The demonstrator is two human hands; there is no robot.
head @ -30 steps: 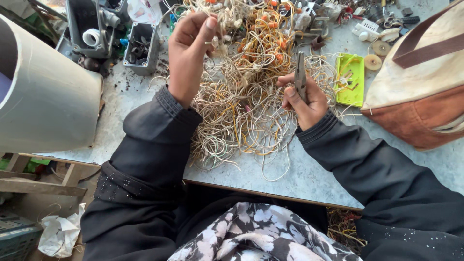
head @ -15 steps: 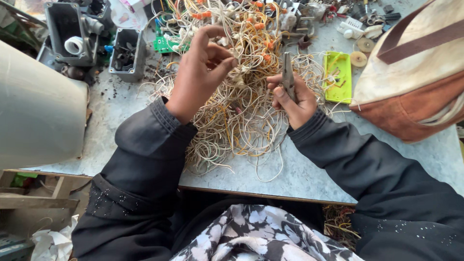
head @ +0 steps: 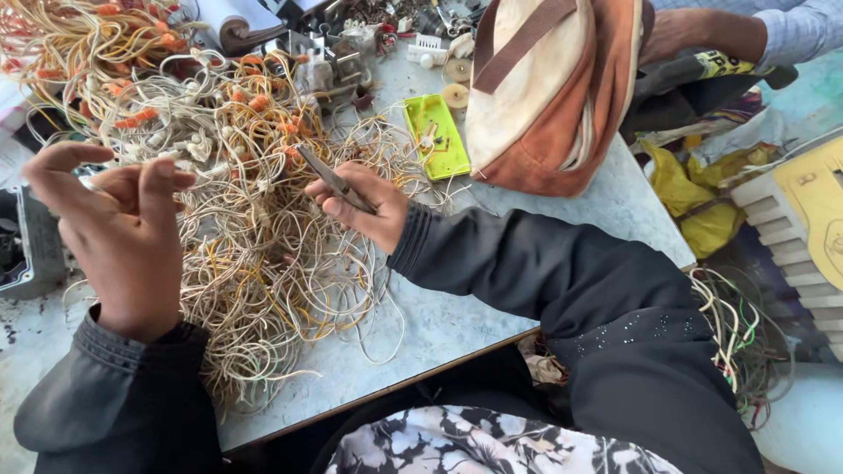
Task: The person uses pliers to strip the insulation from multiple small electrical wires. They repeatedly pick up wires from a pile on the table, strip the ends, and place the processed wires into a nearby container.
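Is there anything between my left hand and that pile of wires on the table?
Nothing visible does. The left hand is raised just above the wire pile, fingers pinched, with no other object between them. The right hand, holding a small metal tool, rests on the pile farther right.

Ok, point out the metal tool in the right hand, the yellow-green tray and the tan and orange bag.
metal tool [head: 327, 175], head view, on its bare shaft above the fingers.
yellow-green tray [head: 450, 156], head view, on its lower floor.
tan and orange bag [head: 562, 96], head view, on its side panel.
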